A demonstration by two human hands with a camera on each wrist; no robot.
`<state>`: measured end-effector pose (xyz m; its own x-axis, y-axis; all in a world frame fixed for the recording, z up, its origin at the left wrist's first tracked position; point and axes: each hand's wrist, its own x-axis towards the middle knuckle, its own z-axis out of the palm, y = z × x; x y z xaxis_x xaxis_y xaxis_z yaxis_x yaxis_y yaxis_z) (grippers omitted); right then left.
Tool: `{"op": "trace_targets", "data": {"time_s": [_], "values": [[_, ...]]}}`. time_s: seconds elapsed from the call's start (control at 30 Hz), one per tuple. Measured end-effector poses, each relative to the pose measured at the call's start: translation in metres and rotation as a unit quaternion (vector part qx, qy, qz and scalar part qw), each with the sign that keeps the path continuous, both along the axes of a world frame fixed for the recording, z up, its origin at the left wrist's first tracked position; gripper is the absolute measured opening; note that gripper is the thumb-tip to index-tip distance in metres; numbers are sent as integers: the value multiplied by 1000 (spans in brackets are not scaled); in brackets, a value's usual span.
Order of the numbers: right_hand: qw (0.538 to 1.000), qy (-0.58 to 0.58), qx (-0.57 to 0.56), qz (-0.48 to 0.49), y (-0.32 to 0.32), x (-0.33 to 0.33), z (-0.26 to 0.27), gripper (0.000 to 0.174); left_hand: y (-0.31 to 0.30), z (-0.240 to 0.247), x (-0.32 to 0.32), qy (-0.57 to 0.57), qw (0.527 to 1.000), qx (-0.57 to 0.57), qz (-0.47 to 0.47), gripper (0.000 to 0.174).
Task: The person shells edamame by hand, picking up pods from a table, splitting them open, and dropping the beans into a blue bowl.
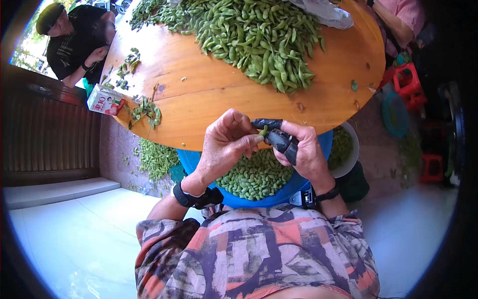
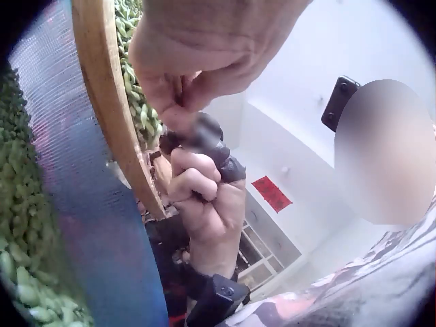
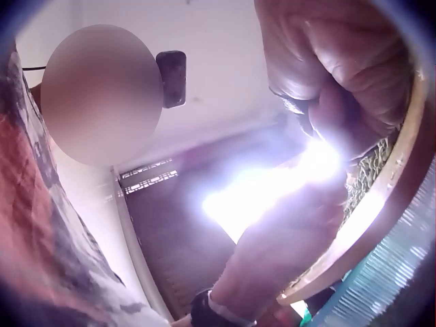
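Note:
Over a blue basin (image 1: 326,144), both hands meet at one small green soybean pod (image 1: 263,131). My left hand (image 1: 230,144) pinches the pod between thumb and fingertips. My right hand (image 1: 307,147) grips the pod's other side, its thumb and index finger wrapped in black coverings (image 1: 281,141). In the left wrist view, the other fingers of the right hand (image 2: 204,197) are curled in. Glare hides the fingertips in the right wrist view. Below the hands, shelled green beans (image 1: 256,174) fill the basin.
A large heap of pods (image 1: 259,45) covers the far part of the wooden table (image 1: 199,104). Leafy scraps (image 1: 144,112) and a carton (image 1: 105,101) lie at left. A pale bowl (image 1: 354,149) and red stool (image 1: 411,87) stand right. Another person (image 1: 77,42) sits at left.

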<state>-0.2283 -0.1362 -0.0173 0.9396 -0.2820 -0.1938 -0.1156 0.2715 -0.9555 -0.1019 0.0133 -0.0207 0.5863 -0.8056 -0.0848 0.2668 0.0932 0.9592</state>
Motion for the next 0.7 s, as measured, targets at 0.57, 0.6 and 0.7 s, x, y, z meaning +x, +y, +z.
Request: {"op": "trace_targets", "data": {"time_s": [0.57, 0.6, 0.7], "values": [[876, -139, -460, -49, -3, -23, 9, 34, 23, 3, -13, -357, 926, 111, -51, 16], [886, -104, -446, -78, -6, -27, 10, 34, 25, 1, -15, -357, 926, 112, -51, 16], [899, -61, -421, -105, -14, -38, 6, 39, 35, -11, -26, -506, 853, 117, -53, 25]]}}
